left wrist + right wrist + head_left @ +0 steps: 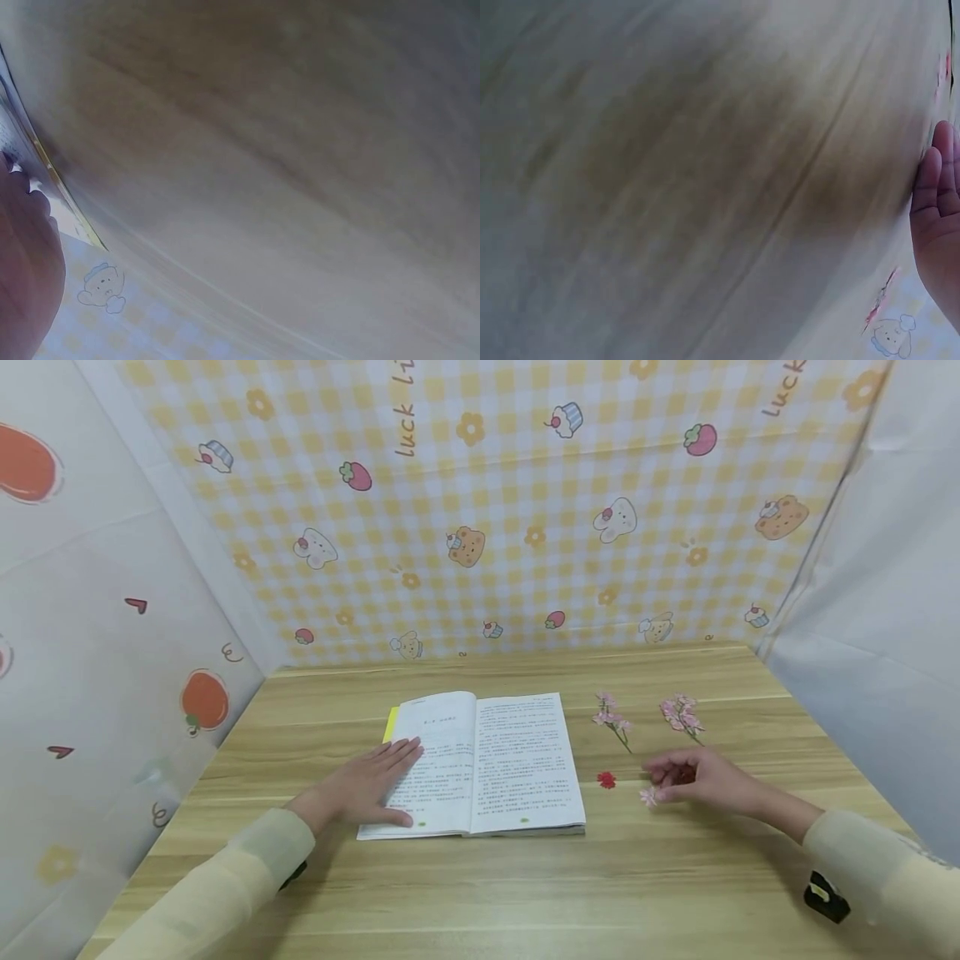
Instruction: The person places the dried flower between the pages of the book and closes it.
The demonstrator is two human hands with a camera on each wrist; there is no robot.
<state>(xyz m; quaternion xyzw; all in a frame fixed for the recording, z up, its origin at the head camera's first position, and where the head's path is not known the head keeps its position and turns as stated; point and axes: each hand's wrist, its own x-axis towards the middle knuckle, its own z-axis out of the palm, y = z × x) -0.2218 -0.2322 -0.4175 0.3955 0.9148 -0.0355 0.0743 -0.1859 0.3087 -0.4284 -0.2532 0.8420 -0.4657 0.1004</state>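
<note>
An open book (517,768) lies on the table with printed pages showing. My left hand (367,789) rests flat on its left page, fingers spread and the thumb near the lower edge. At the left wrist view's edge, part of that hand (30,255) shows beside the book's yellow-edged side. To the right of the book, my right hand (701,781) is low over the table, fingers loosely bent, thumb tip right at a small pale pink flower (648,797). The thumb and forefinger stand apart. A red flower (606,780) lies between the book and this hand.
Two pink flower sprigs lie farther back: one sprig (613,720) beside the book's right page, the other sprig (682,715) behind my right hand. The wooden table (487,902) ends at a checked cloth (510,568) behind, with white cloth at both sides.
</note>
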